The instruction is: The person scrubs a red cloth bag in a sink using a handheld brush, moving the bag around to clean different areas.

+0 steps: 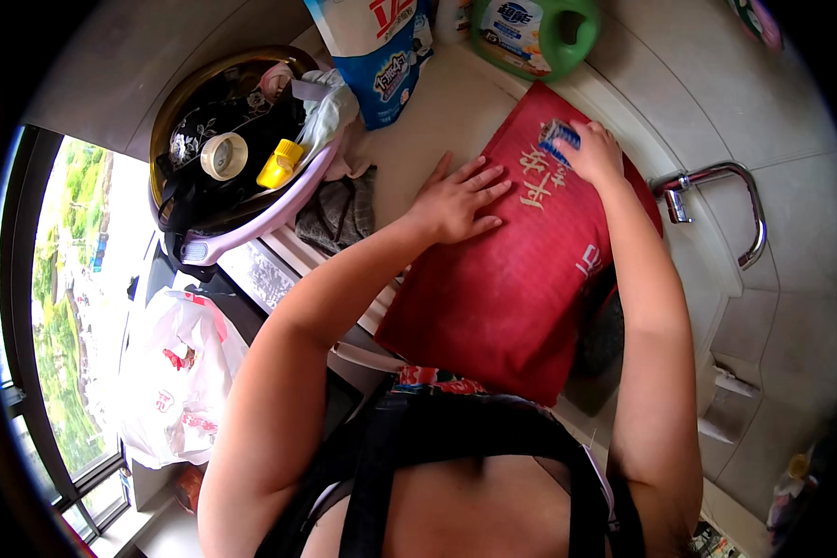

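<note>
A red mat with pale writing lies slantwise before me, its near end hanging down towards my body. My left hand rests palm down on its left edge, fingers spread, holding nothing. Near the far right corner, my right hand grips a small blue scrub brush against the mat. The brush's underside is hidden. Right of the mat, a dark sink basin is partly covered.
A chrome faucet reaches out at the right. Behind the mat stand a green detergent jug and a blue-white detergent bag. Left are a lilac basin with dark cloth and a yellow bottle, a grey cloth and a white plastic bag.
</note>
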Demonstrator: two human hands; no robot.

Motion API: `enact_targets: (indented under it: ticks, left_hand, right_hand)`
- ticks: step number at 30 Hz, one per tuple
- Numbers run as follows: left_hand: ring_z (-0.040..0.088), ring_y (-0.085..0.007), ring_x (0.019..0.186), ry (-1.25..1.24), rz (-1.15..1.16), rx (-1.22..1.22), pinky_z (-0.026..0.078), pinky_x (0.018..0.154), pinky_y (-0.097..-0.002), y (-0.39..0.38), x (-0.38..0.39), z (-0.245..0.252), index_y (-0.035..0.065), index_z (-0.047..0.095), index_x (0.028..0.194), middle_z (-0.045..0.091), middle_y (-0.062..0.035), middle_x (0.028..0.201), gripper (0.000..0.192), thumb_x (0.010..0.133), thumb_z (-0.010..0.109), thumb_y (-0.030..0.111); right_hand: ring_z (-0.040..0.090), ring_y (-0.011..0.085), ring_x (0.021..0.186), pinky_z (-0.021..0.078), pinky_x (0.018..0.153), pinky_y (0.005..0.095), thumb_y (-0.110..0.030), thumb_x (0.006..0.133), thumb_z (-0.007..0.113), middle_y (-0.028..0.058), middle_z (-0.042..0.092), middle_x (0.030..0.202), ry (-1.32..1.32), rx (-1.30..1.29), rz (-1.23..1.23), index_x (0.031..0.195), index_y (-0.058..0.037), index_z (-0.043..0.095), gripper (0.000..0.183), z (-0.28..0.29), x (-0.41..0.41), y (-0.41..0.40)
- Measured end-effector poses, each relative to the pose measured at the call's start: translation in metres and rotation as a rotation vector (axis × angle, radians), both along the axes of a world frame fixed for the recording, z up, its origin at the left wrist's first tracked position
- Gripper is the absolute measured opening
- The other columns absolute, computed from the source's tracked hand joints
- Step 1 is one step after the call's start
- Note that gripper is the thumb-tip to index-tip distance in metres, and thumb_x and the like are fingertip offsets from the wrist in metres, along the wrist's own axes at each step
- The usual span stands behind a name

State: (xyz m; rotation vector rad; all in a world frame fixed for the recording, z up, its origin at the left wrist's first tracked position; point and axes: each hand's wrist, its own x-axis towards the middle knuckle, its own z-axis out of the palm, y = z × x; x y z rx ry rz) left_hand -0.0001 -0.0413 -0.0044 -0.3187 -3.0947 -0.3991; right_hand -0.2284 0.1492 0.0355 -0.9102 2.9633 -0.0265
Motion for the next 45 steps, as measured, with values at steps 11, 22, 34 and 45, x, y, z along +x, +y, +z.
enact_targets:
  ticks: [11,22,34,45]
  left_hand:
    - [0.027,-0.0279,0.147,0.118,0.195,-0.069,0.008,0.119,-0.0602,0.004,-0.042,-0.014,0.0252,0.035,0.152,0.032,0.0021,0.159,0.053,0.102,0.04,0.038]
    - [0.03,-0.0296,0.146,0.125,0.181,-0.072,0.013,0.118,-0.0603,0.001,-0.037,-0.013,0.0262,0.039,0.15,0.034,0.002,0.158,0.05,0.101,0.041,0.035]
    - [0.027,-0.0251,0.148,0.081,0.199,0.016,0.01,0.12,-0.0572,0.007,-0.041,-0.015,0.0286,0.038,0.151,0.031,0.0046,0.16,0.05,0.102,0.04,0.037]
    - [0.026,-0.024,0.148,0.081,0.204,0.036,0.01,0.12,-0.0565,-0.003,-0.036,-0.017,0.0284,0.04,0.15,0.032,0.0056,0.159,0.05,0.101,0.039,0.039]
  right_hand:
    - [0.055,0.0328,0.113,0.0417,0.093,0.0495,-0.042,0.092,0.063,0.011,0.056,0.129,0.258,0.013,0.185,0.148,-0.0237,0.042,0.063,-0.024,0.088,0.037]
    - [0.049,0.0264,0.108,0.0461,0.087,0.0479,-0.047,0.073,0.076,0.0068,0.051,0.122,0.093,-0.262,0.59,0.14,-0.0304,0.053,0.073,-0.013,0.299,0.063]
    - [0.056,0.0347,0.097,0.0512,0.075,0.0479,-0.045,0.092,0.061,0.0134,0.057,0.108,0.372,-0.126,-0.07,0.138,-0.0208,0.054,0.052,-0.038,0.076,0.025]
    - [0.05,0.0334,0.107,0.0481,0.091,0.0451,-0.043,0.078,0.076,0.0096,0.054,0.118,0.058,-0.285,0.549,0.137,-0.026,0.058,0.064,-0.011,0.288,0.074]
